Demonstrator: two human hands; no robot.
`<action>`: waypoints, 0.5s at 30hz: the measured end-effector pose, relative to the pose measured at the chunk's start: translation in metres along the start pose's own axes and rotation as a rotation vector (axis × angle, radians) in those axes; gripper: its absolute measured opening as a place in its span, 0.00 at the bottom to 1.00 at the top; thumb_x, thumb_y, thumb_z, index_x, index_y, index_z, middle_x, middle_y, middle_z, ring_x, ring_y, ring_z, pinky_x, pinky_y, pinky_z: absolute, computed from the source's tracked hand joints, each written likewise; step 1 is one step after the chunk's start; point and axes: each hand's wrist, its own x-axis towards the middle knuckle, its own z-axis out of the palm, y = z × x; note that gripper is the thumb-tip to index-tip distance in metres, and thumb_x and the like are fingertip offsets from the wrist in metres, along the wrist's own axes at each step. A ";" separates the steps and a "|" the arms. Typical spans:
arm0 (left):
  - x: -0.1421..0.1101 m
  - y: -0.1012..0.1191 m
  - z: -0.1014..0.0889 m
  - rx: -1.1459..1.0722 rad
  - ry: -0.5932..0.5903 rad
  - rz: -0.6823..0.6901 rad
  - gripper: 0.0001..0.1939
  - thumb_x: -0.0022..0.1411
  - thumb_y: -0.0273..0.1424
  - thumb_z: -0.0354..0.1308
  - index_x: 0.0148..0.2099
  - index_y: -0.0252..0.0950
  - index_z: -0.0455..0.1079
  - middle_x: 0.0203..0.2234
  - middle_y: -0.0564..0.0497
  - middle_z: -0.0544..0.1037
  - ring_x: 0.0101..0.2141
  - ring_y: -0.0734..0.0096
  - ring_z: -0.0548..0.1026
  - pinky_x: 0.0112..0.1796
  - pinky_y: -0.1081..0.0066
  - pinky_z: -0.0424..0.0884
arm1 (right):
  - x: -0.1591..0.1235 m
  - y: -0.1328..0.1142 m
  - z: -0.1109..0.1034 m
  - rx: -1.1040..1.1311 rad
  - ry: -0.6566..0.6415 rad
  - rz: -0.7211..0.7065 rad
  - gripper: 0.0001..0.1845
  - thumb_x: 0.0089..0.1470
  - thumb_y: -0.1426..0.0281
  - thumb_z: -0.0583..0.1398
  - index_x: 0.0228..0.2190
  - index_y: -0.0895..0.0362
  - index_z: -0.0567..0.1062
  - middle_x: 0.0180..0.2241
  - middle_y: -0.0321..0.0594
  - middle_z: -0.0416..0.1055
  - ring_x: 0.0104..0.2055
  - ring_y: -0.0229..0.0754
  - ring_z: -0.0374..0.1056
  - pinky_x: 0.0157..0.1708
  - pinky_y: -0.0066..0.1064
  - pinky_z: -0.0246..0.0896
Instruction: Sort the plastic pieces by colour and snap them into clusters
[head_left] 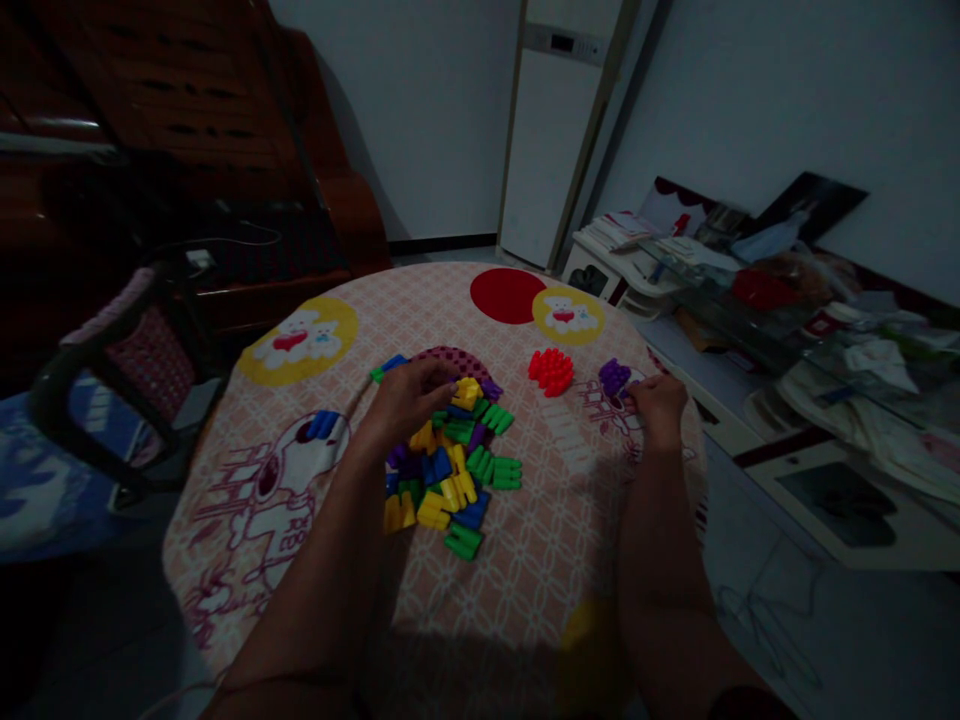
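Observation:
My left hand hovers over the back of a mixed pile of plastic building blocks, its fingers bent and apart beside a yellow block. A speck of purple shows at its fingertips, too small to make out. Green blocks, blue blocks and purple ones lie jumbled in the pile. On the right, my right hand is closed, fingertips pinching a purple block at the edge of a small purple group. Between the hands, red blocks stand in a tight cluster.
A patterned cloth covers the round table. One blue block lies apart on the left. A chair stands at the left, a wooden sofa behind it. A cluttered glass-topped cabinet runs along the right.

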 end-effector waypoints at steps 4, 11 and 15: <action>-0.002 -0.006 -0.007 -0.015 0.027 -0.035 0.21 0.56 0.44 0.60 0.46 0.36 0.75 0.30 0.49 0.82 0.29 0.64 0.79 0.30 0.70 0.72 | -0.001 0.001 0.007 0.089 -0.026 0.040 0.08 0.40 0.73 0.64 0.17 0.55 0.69 0.15 0.41 0.70 0.19 0.46 0.71 0.18 0.31 0.65; -0.006 -0.022 -0.033 0.003 0.188 -0.097 0.22 0.53 0.44 0.62 0.45 0.35 0.77 0.33 0.47 0.82 0.32 0.63 0.79 0.33 0.69 0.74 | 0.000 -0.005 -0.005 -0.075 -0.061 -0.007 0.03 0.40 0.75 0.61 0.18 0.57 0.73 0.18 0.44 0.72 0.24 0.48 0.73 0.26 0.35 0.68; -0.009 -0.033 -0.046 0.129 0.197 -0.155 0.19 0.52 0.41 0.61 0.43 0.35 0.78 0.31 0.47 0.82 0.33 0.62 0.79 0.33 0.69 0.73 | -0.009 -0.032 -0.002 -0.210 0.006 -0.252 0.06 0.42 0.73 0.59 0.22 0.60 0.78 0.21 0.46 0.75 0.27 0.47 0.73 0.30 0.34 0.66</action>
